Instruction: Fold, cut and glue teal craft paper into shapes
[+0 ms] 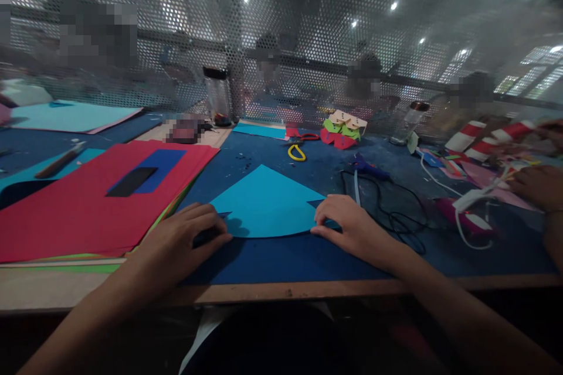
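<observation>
A light blue paper with a pointed top and a curved lower edge lies before me on the dark blue tabletop. My left hand pinches its left corner between thumb and fingers. At the opposite corner, my right hand grips the paper in the same way. Small notches show in the paper beside both hands. The lower middle edge bows slightly towards me.
Red sheets are stacked at the left, a black strip and a blue piece on top. Yellow-handled scissors, a glue gun and its black cord lie beyond my hands. Another person's hand is at the far right.
</observation>
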A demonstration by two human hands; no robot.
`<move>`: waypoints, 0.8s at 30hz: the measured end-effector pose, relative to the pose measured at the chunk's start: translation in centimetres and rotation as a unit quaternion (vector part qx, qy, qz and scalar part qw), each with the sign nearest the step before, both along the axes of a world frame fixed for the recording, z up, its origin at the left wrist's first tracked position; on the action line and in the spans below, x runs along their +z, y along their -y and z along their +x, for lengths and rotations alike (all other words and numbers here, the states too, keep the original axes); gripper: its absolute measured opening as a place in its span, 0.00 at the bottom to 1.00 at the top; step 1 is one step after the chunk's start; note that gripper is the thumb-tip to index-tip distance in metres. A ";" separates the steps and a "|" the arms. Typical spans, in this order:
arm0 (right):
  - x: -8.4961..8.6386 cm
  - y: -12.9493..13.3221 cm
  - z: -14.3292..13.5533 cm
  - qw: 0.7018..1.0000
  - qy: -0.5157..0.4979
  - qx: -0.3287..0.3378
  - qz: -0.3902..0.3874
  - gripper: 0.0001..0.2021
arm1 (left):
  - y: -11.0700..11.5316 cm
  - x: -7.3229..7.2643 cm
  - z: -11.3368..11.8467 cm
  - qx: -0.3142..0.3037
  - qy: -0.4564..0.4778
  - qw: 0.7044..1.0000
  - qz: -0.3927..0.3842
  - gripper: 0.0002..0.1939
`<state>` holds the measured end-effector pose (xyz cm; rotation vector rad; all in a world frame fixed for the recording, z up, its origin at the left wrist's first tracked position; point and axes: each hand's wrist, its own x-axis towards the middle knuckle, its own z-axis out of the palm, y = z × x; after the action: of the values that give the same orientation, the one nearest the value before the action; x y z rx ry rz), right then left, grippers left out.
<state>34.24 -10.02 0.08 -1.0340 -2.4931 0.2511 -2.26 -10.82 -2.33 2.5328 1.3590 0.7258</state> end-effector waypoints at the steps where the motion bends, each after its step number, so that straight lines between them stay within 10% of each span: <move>1: 0.0 0.0 0.0 1.000 0.002 -0.001 -0.001 0.09 | 0.1 0.1 0.1 -0.005 -0.002 1.000 0.001 0.18; 24: -0.1 0.0 -0.1 1.000 0.008 0.001 0.005 0.10 | 0.1 0.7 5.5 -0.067 -0.075 0.994 0.034 0.11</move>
<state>34.16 -10.04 -0.01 -1.0328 -2.5083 0.2311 3.28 -10.96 -1.60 2.7505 1.2099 0.5781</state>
